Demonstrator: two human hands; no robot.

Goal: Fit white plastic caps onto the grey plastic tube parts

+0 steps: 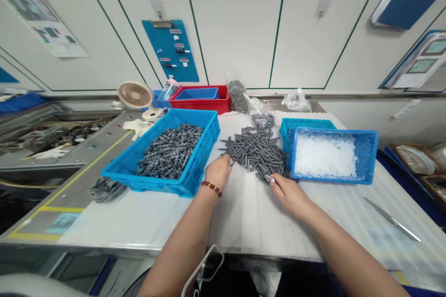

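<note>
A loose pile of dark grey rod-shaped parts (256, 148) lies on the white-covered bench. At the near left edge of the pile is my left hand (219, 171), its fingers closed on what looks like one grey rod-shaped part whose tip shows. My right hand (287, 192) is at the near right edge, thumb and fingers pinched on a small whitish piece (269, 178); its exact kind is too small to tell. Left of my hands stands a blue crate (188, 187) holding many similar grey parts. To the right, a tilted blue bin (365, 158) holds small white, tube-like pieces.
Tweezers (393, 219) lie at the right. Behind the pile are bags of grey parts (263, 118), a red bin (223, 102) and a teal crate (308, 124). A small fan (135, 95), a white glove (137, 126) and grey cloth (106, 189) are on the left.
</note>
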